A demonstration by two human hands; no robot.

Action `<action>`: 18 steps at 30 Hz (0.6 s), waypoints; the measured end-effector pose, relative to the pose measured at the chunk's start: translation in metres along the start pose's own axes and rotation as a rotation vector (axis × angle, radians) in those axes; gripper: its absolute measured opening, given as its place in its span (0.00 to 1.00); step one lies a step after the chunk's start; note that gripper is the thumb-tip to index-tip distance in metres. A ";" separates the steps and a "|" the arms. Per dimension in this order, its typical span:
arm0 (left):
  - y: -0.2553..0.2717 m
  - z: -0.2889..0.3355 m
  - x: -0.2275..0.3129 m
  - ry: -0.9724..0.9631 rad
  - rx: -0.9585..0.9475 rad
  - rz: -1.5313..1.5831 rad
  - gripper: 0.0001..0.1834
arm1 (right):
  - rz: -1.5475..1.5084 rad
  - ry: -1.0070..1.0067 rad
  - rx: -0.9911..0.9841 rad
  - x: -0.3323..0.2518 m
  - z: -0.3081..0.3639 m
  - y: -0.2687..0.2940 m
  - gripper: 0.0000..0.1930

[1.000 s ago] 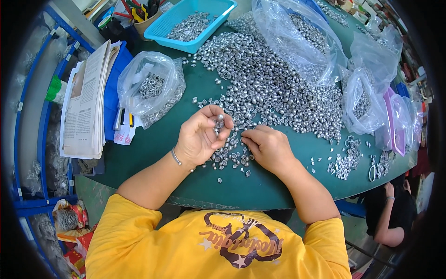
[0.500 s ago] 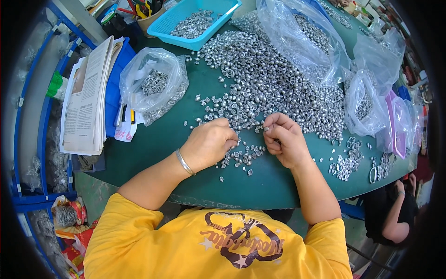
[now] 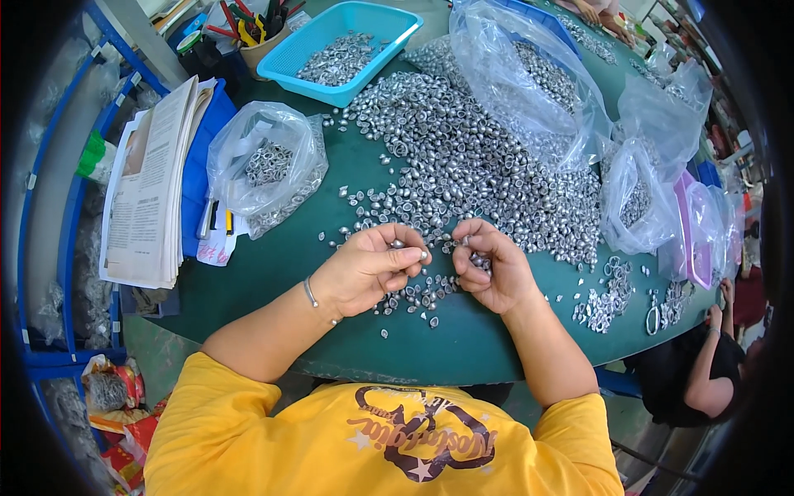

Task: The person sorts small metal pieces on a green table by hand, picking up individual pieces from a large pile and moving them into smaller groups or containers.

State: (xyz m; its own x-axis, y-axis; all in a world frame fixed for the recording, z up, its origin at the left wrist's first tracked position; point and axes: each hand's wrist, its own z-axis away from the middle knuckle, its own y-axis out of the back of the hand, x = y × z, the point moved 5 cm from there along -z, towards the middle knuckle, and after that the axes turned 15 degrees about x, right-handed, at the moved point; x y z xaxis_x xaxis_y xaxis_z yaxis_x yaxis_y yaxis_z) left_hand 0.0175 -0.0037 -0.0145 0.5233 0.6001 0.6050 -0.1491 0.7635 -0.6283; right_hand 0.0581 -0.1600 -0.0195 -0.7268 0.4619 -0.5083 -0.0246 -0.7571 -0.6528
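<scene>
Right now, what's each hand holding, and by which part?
Left hand: a small silvery piece, pinched at the thumb and fingertips. Right hand: similar pieces in its curled fingers. Which part of each is gripped: too small to tell.

Green tabletop (image 3: pixel 240 289): evenly bright before you, shadows soft
Metal pieces (image 3: pixel 488 174): glinting in small highlights
Plastic bag (image 3: pixel 504 74): whitish glare along its folds
Blue rack (image 3: pixel 70 256): bowed near your view's black rim

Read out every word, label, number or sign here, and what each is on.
Yellow shirt: large lettering on the chest, which I won't copy out.
Printed sheets: dense print, too small to read.
White slip: reddish writing, too small to read.
Red-and-yellow packaging: any print is too blurred.
</scene>
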 end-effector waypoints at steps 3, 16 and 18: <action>-0.003 0.000 -0.002 0.019 0.026 0.031 0.10 | -0.045 -0.019 -0.009 0.000 0.000 0.002 0.08; 0.002 0.001 0.005 0.001 0.014 0.030 0.09 | -0.078 -0.018 -0.134 -0.004 0.002 -0.003 0.08; 0.004 0.001 0.018 -0.048 0.009 0.111 0.08 | -0.072 0.028 -0.203 -0.007 0.003 0.002 0.08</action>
State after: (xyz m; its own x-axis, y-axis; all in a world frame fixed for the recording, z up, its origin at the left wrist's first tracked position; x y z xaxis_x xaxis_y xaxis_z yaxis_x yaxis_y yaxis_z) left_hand 0.0252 0.0110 -0.0055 0.4627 0.6916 0.5546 -0.2118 0.6937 -0.6884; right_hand 0.0609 -0.1662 -0.0150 -0.7091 0.5261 -0.4694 0.0646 -0.6145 -0.7863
